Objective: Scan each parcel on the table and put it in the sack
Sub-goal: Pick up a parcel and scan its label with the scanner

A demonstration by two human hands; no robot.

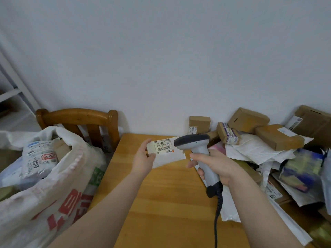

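Note:
My left hand (144,159) holds a small white parcel (165,151) above the wooden table (161,203), its barcode label facing up. My right hand (217,165) grips the handle of a grey barcode scanner (195,145), whose dark head sits right beside the label. A coiled black cable hangs from the scanner's base. The white woven sack (59,185) with red print stands open at the left of the table, with several parcels inside it.
A heap of cardboard boxes (279,136) and plastic mailer bags (254,151) covers the table's right side up to the wall. A wooden chair (80,120) stands behind the sack. A white shelf frame (16,92) is at far left.

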